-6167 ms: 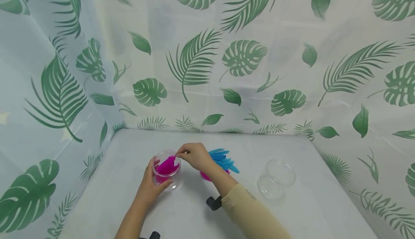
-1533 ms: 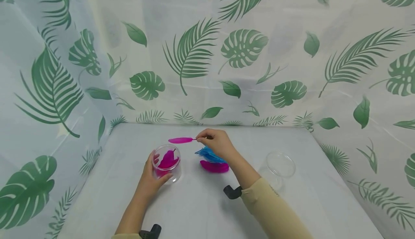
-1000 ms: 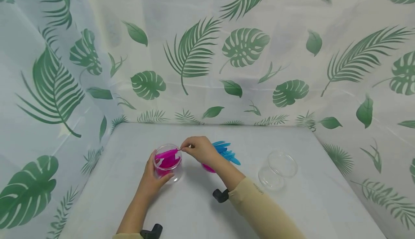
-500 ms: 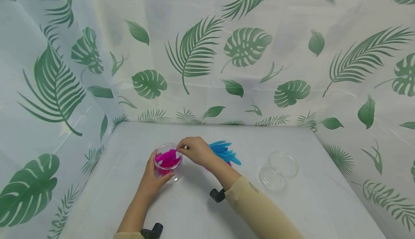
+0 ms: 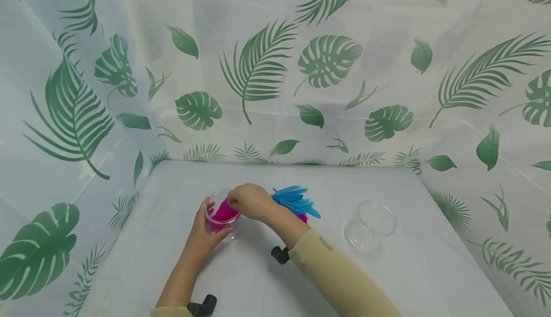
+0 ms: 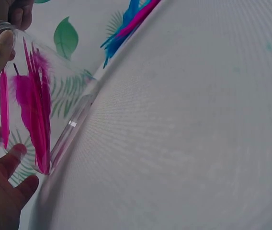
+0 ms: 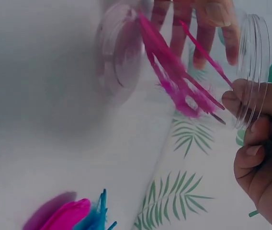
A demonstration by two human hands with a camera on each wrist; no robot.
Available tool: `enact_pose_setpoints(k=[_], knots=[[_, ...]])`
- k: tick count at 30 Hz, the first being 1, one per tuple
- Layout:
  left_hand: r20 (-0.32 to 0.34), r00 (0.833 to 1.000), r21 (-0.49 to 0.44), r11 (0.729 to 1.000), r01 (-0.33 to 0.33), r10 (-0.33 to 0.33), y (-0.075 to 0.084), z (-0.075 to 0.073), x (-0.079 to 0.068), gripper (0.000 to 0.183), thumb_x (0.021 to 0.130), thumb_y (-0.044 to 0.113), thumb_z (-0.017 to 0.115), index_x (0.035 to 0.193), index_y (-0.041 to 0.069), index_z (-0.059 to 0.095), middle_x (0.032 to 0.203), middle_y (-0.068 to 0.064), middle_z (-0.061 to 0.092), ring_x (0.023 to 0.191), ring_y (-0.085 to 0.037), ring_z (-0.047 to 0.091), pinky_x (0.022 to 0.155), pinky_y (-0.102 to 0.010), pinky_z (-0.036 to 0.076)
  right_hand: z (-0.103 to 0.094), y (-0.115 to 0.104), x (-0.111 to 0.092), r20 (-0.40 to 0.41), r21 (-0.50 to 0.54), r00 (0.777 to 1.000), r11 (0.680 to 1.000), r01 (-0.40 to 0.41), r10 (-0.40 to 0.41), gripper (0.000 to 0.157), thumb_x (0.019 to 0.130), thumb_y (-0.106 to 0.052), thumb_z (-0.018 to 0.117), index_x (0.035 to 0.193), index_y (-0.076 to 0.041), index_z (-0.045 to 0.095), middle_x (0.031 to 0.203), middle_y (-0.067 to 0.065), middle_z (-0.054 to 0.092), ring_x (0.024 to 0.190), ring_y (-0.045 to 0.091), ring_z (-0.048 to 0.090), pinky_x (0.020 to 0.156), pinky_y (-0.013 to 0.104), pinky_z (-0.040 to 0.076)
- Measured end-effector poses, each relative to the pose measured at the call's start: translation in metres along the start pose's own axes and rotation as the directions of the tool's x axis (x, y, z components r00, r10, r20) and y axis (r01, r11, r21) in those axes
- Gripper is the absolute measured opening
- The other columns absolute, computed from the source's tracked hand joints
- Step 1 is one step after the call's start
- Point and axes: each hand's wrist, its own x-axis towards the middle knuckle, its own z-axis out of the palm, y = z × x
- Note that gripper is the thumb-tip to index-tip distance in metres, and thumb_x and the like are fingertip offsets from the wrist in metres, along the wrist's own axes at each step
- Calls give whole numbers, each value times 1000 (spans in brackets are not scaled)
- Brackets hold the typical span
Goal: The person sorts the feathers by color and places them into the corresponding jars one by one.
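Observation:
My left hand (image 5: 202, 235) grips a clear plastic jar (image 5: 235, 227) from its left side, thumb at the front, at the left of the table in the head view. Inside the jar stand several magenta feathers (image 6: 36, 112), quill ends upward. My right hand (image 5: 253, 202) reaches over the jar's rim from the right. Its thumb and forefinger pinch the quill of one slim magenta feather (image 7: 204, 50), whose vane is down inside the jar, as the right wrist view shows. In the head view the right hand's fingertips are partly hidden.
A pile of blue feathers (image 5: 294, 199) lies right of the jar, with magenta feathers (image 5: 303, 218) partly hidden behind the right forearm. Another clear jar (image 5: 368, 227) stands farther right on the white table (image 5: 422, 269). A leaf-printed curtain (image 5: 258, 140) closes the back.
The right hand carried a magenta feather from the pile leftward to the jar, then lowered it in, fingertips now inside the rim. The left hand keeps its grip on the jar.

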Motion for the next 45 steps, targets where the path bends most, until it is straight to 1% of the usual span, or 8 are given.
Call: enact_pose_setpoints(k=[6, 12, 15, 19, 24, 32, 41, 45], knots=[[-1, 1000, 12, 1000, 6, -6, 2, 1, 1, 110, 77, 42, 83, 158, 30, 9, 156, -4, 34, 146, -31, 34, 115, -58, 32, 1, -1, 1, 21, 27, 999, 999, -31, 30, 20, 91, -29, 72, 110, -24, 75, 102, -8, 75, 93, 10, 66, 79, 22, 57], [7, 1000, 23, 1000, 20, -20, 5, 2, 2, 110, 77, 44, 83, 158, 31, 8, 157, -3, 33, 146, -31, 33, 114, -60, 32, -1, 9, -7, -32, 85, 999, 996, -20, 23, 23, 93, -30, 69, 115, -25, 74, 112, -8, 74, 107, 12, 67, 90, 29, 57], [10, 999, 18, 999, 30, -30, 6, 3, 3, 111, 77, 42, 83, 157, 33, 8, 157, -2, 33, 147, -31, 32, 114, -61, 32, -9, 25, -20, -105, 160, 994, 987, -4, 21, 22, 94, -29, 68, 115, -23, 74, 113, -8, 73, 108, 13, 67, 93, 32, 56], [6, 999, 12, 999, 34, -34, 7, 4, 5, 110, 77, 41, 84, 157, 36, 8, 158, -1, 32, 148, -30, 30, 114, -61, 32, -21, 60, -45, -210, 276, 973, 961, -30, 91, 18, 95, -28, 66, 110, -22, 75, 106, -9, 73, 92, 11, 66, 83, 31, 57], [-2, 1000, 14, 1000, 13, -13, 10, 0, 7, 109, 77, 41, 84, 157, 33, 10, 157, -2, 33, 147, -31, 31, 114, -60, 32, -28, 103, -83, -195, 338, 951, 926, -166, 242, 18, 96, -29, 65, 110, -23, 75, 110, -7, 72, 91, 15, 64, 80, 34, 57], [-13, 999, 5, 999, 33, -33, 8, -1, 6, 110, 77, 36, 85, 158, 30, 11, 157, -3, 33, 146, -32, 32, 114, -61, 32, 16, 146, -120, -65, 331, 954, 908, -255, 292, 15, 92, -22, 71, 105, -17, 76, 102, -6, 72, 93, 14, 63, 78, 32, 55], [-3, 999, -11, 999, 46, -46, 3, 0, 0, 111, 76, 39, 84, 158, 31, 10, 157, -2, 33, 147, -31, 31, 115, -62, 30, 57, 166, -129, -34, 299, 947, 908, -295, 319, 20, 87, -16, 75, 107, -16, 74, 98, -4, 69, 97, 16, 63, 90, 41, 54], [0, 998, 12, 998, 59, -59, 2, 1, -2, 110, 77, 40, 84, 158, 34, 9, 157, -1, 33, 149, -31, 28, 115, -62, 30, 65, 168, -131, -41, 288, 942, 907, -308, 333, 21, 86, -16, 76, 107, -16, 74, 94, -5, 66, 91, 14, 61, 86, 38, 54]])
